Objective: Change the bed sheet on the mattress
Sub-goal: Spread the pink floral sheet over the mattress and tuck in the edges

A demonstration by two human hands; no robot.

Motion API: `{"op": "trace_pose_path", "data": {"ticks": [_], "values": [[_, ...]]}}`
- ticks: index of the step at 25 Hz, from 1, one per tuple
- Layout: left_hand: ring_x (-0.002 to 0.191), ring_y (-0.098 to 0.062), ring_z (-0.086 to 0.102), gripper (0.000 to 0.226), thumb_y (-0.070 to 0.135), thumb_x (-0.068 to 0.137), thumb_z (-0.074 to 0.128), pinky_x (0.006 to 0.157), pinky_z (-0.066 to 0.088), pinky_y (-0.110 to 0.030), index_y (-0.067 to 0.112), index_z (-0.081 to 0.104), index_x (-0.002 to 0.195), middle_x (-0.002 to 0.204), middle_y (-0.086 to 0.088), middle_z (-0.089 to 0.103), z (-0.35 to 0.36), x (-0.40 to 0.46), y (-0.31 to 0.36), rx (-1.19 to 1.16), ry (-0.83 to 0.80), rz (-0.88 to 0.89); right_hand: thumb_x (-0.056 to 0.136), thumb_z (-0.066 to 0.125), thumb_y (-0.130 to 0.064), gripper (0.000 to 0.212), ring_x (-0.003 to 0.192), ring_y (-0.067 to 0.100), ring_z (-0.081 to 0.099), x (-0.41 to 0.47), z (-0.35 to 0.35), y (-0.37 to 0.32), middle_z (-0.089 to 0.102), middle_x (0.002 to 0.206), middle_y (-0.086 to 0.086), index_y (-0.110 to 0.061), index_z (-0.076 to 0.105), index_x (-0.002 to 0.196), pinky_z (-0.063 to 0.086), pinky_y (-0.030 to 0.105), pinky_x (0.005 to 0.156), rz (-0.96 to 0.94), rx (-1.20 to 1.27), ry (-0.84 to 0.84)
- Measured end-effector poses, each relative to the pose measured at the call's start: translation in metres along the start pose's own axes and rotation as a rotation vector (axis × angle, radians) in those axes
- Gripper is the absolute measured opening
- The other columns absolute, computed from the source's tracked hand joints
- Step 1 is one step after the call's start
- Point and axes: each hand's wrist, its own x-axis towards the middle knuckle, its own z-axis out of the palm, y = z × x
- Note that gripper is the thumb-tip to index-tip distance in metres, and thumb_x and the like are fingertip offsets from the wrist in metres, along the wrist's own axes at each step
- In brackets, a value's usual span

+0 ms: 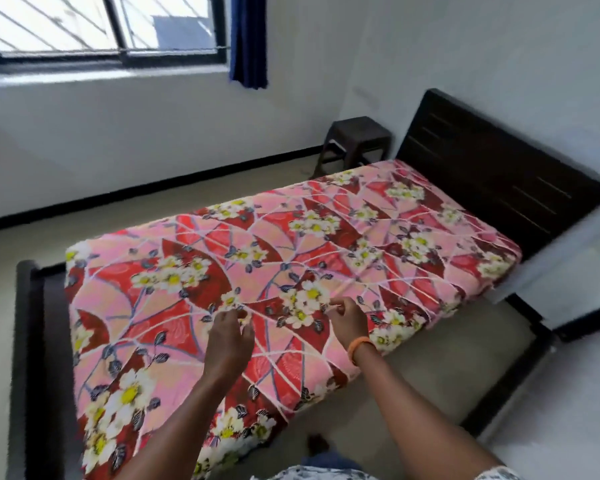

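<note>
A red and pink floral bed sheet (274,258) covers a narrow mattress that lies on a dark wooden bed frame (32,341). The mattress fills only the left part of the frame, and the bare beige bed base (440,368) shows to its right. My left hand (227,336) hovers over the middle of the sheet with its fingers curled and slightly apart. My right hand (349,318), with an orange band at the wrist, is beside it, fingers loosely bent above the sheet. Neither hand visibly grips the cloth.
A dark headboard (492,171) stands at the far right end against the wall. A small dark stool (357,140) sits in the corner beyond the bed. A window (101,29) with a blue curtain (248,39) is on the far wall. Floor runs along the bed's far side.
</note>
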Motion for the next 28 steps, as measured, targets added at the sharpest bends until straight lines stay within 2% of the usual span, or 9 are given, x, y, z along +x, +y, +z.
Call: {"op": "trace_pose_path", "data": {"ticks": [5, 9, 11, 16, 21, 24, 28], "values": [[0.102, -0.025, 0.056, 0.028, 0.016, 0.095, 0.058, 0.082, 0.043, -0.031, 0.008, 0.06, 0.121, 0.121, -0.01, 0.052, 0.064, 0.015, 0.067, 0.045, -0.053, 0.116, 0.093, 0.058, -0.014, 0.022, 0.089, 0.02, 0.056, 0.039, -0.066, 0.037, 0.063, 0.107, 0.007, -0.009, 0.06, 0.114, 0.039, 0.025, 0.073, 0.063, 0.113, 0.107], [0.107, -0.026, 0.057, 0.032, 0.019, 0.095, 0.058, 0.086, 0.05, -0.036, 0.012, 0.056, 0.126, 0.126, -0.009, 0.049, 0.146, 0.028, 0.117, 0.092, -0.143, 0.145, 0.091, 0.059, -0.016, 0.021, 0.09, 0.024, 0.06, 0.087, -0.13, 0.085, 0.066, 0.104, 0.008, -0.011, 0.061, 0.111, 0.047, 0.032, 0.076, 0.113, 0.123, 0.15], [0.108, -0.025, 0.057, 0.034, 0.018, 0.094, 0.059, 0.085, 0.05, -0.033, 0.013, 0.057, 0.127, 0.129, -0.008, 0.049, 0.194, 0.038, 0.151, 0.141, -0.177, 0.181, 0.091, 0.057, -0.015, 0.022, 0.095, 0.026, 0.062, 0.119, -0.168, 0.115, 0.067, 0.105, 0.009, -0.011, 0.061, 0.112, 0.048, 0.032, 0.08, 0.134, 0.083, 0.149], [0.11, -0.022, 0.055, 0.036, 0.021, 0.095, 0.056, 0.086, 0.05, -0.033, 0.016, 0.053, 0.131, 0.134, -0.006, 0.048, 0.305, 0.067, 0.228, 0.21, -0.293, 0.18, 0.093, 0.054, -0.016, 0.018, 0.101, 0.025, 0.064, 0.2, -0.239, 0.164, 0.069, 0.109, 0.007, -0.013, 0.066, 0.106, 0.051, 0.036, 0.089, 0.081, -0.137, 0.029], [0.102, -0.018, 0.054, 0.03, 0.022, 0.095, 0.054, 0.081, 0.054, -0.036, 0.017, 0.056, 0.125, 0.127, -0.003, 0.051, 0.385, 0.106, 0.28, 0.216, -0.322, 0.161, 0.092, 0.053, -0.016, 0.013, 0.096, 0.024, 0.063, 0.284, -0.284, 0.173, 0.069, 0.102, 0.005, -0.015, 0.065, 0.096, 0.052, 0.036, 0.085, 0.0, -0.247, -0.102], [0.1, -0.019, 0.055, 0.031, 0.022, 0.094, 0.053, 0.079, 0.055, -0.04, 0.018, 0.056, 0.125, 0.124, -0.003, 0.05, 0.44, 0.152, 0.3, 0.215, -0.321, 0.107, 0.092, 0.051, -0.02, 0.014, 0.099, 0.025, 0.063, 0.352, -0.299, 0.184, 0.068, 0.105, 0.006, -0.017, 0.064, 0.095, 0.052, 0.037, 0.086, -0.033, -0.363, -0.208], [0.099, -0.019, 0.053, 0.029, 0.014, 0.094, 0.053, 0.076, 0.047, -0.028, 0.012, 0.058, 0.123, 0.121, -0.009, 0.054, 0.524, 0.212, 0.331, 0.151, -0.331, 0.016, 0.094, 0.05, -0.023, 0.021, 0.103, 0.027, 0.062, 0.437, -0.333, 0.201, 0.066, 0.113, 0.006, -0.015, 0.065, 0.107, 0.052, 0.039, 0.088, -0.043, -0.511, -0.348]]}}
